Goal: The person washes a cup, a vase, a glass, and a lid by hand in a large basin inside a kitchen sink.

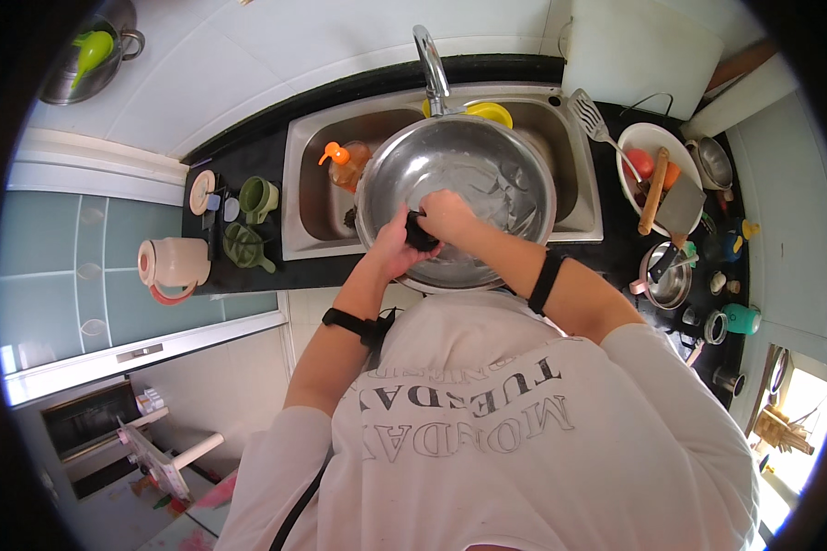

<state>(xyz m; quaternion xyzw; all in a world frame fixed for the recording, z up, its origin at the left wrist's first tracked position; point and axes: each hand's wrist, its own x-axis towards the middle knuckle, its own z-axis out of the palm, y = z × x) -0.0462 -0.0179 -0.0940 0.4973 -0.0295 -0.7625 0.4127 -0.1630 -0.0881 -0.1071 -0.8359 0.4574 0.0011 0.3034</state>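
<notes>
A large stainless steel basin (448,141) rests over the front and middle of the double sink, just below the faucet. Above its near left part, my left hand (394,246) cups a small black object (420,236); what it is I cannot make out. My right hand (448,215) is curled against the top of that object, with its fingertips hidden from me. Bright reflections cover the basin's inside, and whether it holds water is unclear.
Behind the basin rises a chrome faucet (430,65). An orange-topped pump bottle (344,165) stands in the left sink bowl (313,200). Green cups (256,196) and a pink thermal jug (172,265) are at left. Rightward, a slotted turner (593,120) and a cleaver (679,206) lie across a white bowl (634,134).
</notes>
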